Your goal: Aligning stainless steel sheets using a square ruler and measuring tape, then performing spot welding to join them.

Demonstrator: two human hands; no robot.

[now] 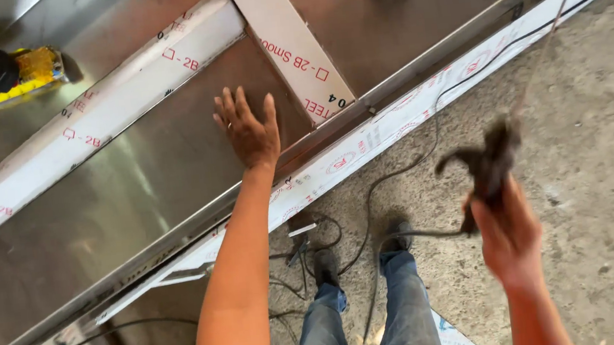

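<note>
Both hands worked: our left hand (249,134) pressed open-palmed on the steel sheet (122,198); our right hand (508,239) gripped a dark torch-like tool (488,166), which next needed bringing to the seam.

Tool: I see a dark, blurred welding torch (488,166) gripped upright, at 3 o'clock.
Sheet: stainless steel panel (122,205), flat, at 9 o'clock.
</note>
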